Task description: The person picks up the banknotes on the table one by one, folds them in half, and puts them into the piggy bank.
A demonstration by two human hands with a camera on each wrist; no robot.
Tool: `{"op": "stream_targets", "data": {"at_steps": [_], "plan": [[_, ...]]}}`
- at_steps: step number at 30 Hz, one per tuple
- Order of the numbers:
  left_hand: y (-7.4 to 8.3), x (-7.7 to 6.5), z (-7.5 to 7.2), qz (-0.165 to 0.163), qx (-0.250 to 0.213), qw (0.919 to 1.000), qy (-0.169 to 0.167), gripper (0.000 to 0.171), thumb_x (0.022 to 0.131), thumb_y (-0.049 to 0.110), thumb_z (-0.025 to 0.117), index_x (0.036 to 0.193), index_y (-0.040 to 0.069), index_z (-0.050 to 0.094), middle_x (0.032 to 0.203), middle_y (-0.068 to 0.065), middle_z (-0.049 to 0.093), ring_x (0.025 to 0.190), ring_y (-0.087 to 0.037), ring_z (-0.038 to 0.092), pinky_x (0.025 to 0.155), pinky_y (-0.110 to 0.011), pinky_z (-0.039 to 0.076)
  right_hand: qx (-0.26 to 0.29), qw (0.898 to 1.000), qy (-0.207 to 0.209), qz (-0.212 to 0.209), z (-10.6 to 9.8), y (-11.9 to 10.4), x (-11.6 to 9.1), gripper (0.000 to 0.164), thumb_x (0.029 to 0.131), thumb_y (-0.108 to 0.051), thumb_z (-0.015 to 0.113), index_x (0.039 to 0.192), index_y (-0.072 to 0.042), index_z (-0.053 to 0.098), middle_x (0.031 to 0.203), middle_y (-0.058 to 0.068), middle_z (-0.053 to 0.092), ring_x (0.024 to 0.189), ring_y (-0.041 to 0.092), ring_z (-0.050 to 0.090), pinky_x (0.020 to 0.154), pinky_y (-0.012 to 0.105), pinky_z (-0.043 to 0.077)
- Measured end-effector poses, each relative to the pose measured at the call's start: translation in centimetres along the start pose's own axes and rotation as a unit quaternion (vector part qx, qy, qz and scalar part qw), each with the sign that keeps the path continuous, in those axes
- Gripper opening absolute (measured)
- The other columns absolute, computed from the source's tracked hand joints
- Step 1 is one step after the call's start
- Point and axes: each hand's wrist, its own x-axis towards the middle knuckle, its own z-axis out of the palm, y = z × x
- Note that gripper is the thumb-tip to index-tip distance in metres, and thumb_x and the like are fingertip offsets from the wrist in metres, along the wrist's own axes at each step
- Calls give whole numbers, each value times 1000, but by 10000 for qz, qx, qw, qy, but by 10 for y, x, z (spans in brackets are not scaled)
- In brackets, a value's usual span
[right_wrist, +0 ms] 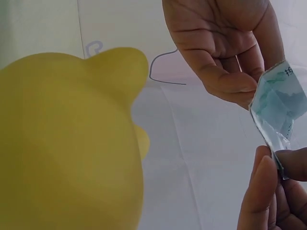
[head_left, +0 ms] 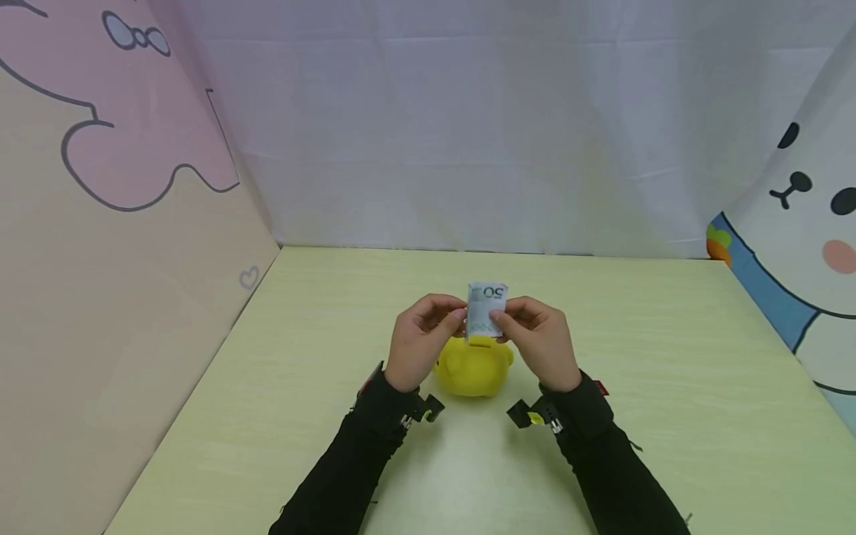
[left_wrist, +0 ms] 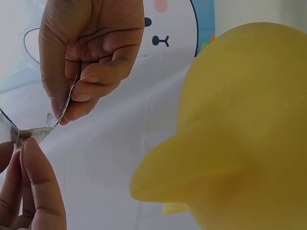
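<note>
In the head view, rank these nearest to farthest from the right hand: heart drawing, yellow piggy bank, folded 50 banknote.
1. Folded 50 banknote: pinched in the right hand.
2. Yellow piggy bank: left, slightly lower.
3. Heart drawing: far left, on the wall.

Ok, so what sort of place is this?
Probably an indoor tabletop booth, perhaps set up for filming: a pale table has a plain white sheet behind it and cartoon walls along both sides.

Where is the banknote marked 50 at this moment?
In the head view, the banknote is slightly right of and below centre, pinched by the left hand and right hand, just above the yellow piggy bank in frame.
</note>
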Motion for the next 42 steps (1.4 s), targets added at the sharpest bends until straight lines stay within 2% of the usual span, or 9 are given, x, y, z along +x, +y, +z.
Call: {"op": "stream_targets", "data": {"at_steps": [4,12,20,24,29,33,36,38,42], "plan": [[1,0,1,-25,97,9999,-55,19,94,4,63,110,-5,64,105,-22,64,81,-11,63,75,-23,56,-13,10000,-24,-16,1,-1,-1,18,93,-5,65,103,9,66,103,24,66,70,9,63,66,20,56],[1,-1,1,-284,506,9978,-317,25,95,10,64,118,1,62,118,-16,64,101,-19,62,86,-26,53,-72,9999,-94,-95,2,-3,-3,16,93,-2,64,103,9,66,101,23,67,71,9,63,67,20,56],[0,-1,2,-408,506,9963,-560,29,95,14,64,122,3,63,118,-16,66,102,-19,62,89,-29,54,-71,9993,-208,-309,3,-3,-5,14,93,-1,64,101,9,68,86,-8,68,68,14,64,67,23,57],[0,-2,2,-317,465,9963,-653,29,96,13,64,122,2,64,118,-18,67,104,-19,63,91,-30,54,-60,9985,-282,-456,4,-2,-5,15,93,-2,63,102,9,68,83,-16,67,67,15,63,66,24,57],[-2,-2,3,-222,482,9964,-661,28,96,12,63,121,1,65,116,-19,67,100,-17,64,89,-29,54,-98,9977,-335,-577,4,1,-4,15,94,-2,63,102,8,69,83,-15,68,66,9,61,64,24,55],[-4,-1,3,-172,525,9963,-665,27,96,12,63,120,0,65,115,-19,67,97,-16,63,87,-29,54,-126,9977,-339,-576,5,2,-4,14,93,-2,63,102,8,69,85,-6,69,66,9,61,64,24,55],[-4,-2,4,-151,567,9961,-656,26,96,11,63,119,0,65,114,-19,67,97,-17,63,87,-29,54,-135,9977,-355,-564,5,1,-4,14,93,-1,63,102,8,70,84,-7,69,66,9,61,64,24,55],[-4,-2,4,-143,597,9961,-628,26,96,11,63,118,-1,65,114,-19,67,97,-18,63,87,-28,53,-132,9976,-390,-548,4,1,-5,14,93,-1,63,102,7,70,83,-14,67,66,9,61,64,24,55],[-3,-2,5,-121,658,9964,-518,25,96,10,63,117,-2,66,112,-20,67,95,-18,62,86,-27,53,-158,9974,-480,-516,3,1,-4,16,94,-4,63,103,7,70,85,-11,68,67,12,62,66,24,56]]}}
